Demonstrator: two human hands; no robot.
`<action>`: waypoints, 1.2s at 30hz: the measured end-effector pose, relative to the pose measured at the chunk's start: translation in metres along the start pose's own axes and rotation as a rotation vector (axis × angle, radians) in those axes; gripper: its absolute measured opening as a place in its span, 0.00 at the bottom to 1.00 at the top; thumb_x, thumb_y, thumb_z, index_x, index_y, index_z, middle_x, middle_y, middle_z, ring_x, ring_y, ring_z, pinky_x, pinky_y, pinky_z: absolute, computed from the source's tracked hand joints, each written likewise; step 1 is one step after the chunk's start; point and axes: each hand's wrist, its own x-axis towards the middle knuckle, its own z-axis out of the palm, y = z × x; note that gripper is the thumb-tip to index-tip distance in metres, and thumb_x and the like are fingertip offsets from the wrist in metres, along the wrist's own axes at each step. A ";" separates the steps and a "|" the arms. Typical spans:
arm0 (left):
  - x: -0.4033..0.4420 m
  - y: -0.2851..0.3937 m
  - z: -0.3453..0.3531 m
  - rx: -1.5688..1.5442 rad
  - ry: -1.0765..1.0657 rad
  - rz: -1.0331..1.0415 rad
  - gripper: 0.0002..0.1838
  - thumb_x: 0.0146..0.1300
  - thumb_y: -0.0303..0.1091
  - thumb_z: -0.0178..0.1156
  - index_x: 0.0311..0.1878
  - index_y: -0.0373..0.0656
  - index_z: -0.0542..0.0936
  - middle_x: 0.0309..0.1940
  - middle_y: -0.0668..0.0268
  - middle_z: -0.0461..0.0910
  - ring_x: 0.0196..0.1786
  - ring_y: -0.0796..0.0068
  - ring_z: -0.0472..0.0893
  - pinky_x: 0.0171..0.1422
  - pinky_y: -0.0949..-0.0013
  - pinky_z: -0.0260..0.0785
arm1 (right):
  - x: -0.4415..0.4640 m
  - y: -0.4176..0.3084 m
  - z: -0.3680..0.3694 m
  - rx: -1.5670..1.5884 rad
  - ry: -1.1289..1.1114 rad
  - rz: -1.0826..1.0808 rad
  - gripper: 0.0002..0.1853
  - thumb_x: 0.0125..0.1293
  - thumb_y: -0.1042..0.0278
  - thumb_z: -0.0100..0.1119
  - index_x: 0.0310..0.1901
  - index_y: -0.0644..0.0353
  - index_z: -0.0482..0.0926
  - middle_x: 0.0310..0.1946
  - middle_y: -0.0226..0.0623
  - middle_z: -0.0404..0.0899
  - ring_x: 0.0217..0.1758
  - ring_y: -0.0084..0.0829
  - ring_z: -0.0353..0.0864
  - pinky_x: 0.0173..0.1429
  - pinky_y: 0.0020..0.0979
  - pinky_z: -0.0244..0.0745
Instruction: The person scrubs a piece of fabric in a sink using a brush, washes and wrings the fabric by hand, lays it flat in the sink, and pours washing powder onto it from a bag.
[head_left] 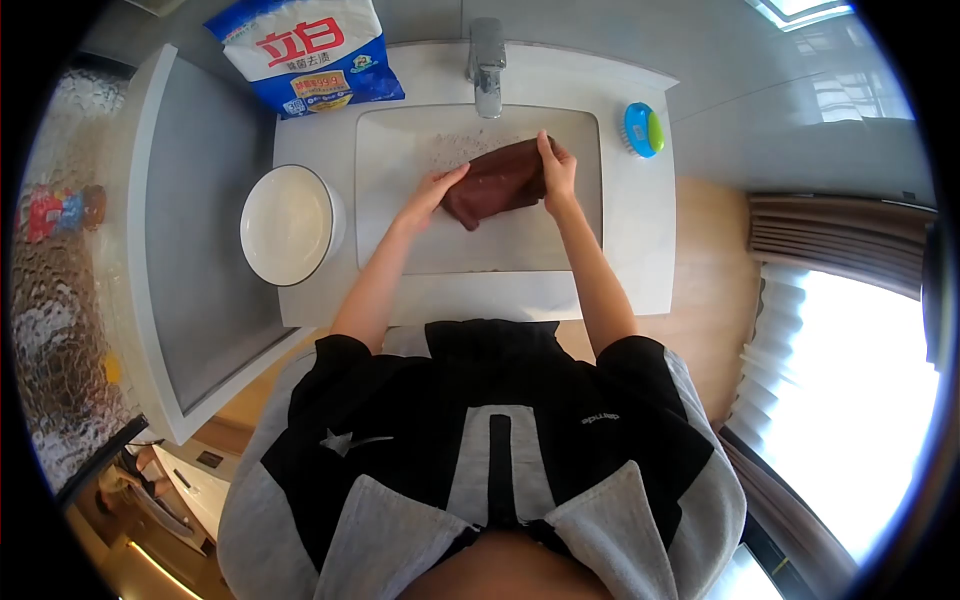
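A dark reddish-brown cloth (497, 182) is stretched between my two hands over the white sink basin (400, 245). My left hand (436, 193) grips its left end, thumb on top. At the cloth's right end, my right hand (557, 172) is closed on the upper corner. The cloth's lower left corner hangs down. White specks lie in the basin behind the cloth, below the chrome faucet (487, 68). Whether the cloth touches the basin floor I cannot tell.
Left of the basin stands a white bowl (287, 225). A blue and white detergent bag (315, 55) is at the back left. On the right counter sits a blue and green brush (643, 130). A grey panel with a white edge (165, 245) borders the left side.
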 end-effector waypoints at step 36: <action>0.047 -0.059 0.026 -0.956 -0.988 -0.154 0.13 0.62 0.45 0.44 0.36 0.46 0.72 0.30 0.69 0.75 0.34 0.74 0.75 0.36 0.69 0.69 | -0.040 0.041 0.059 -0.901 0.192 -0.400 0.12 0.47 0.61 0.54 0.18 0.62 0.77 0.16 0.49 0.72 0.21 0.49 0.73 0.29 0.39 0.70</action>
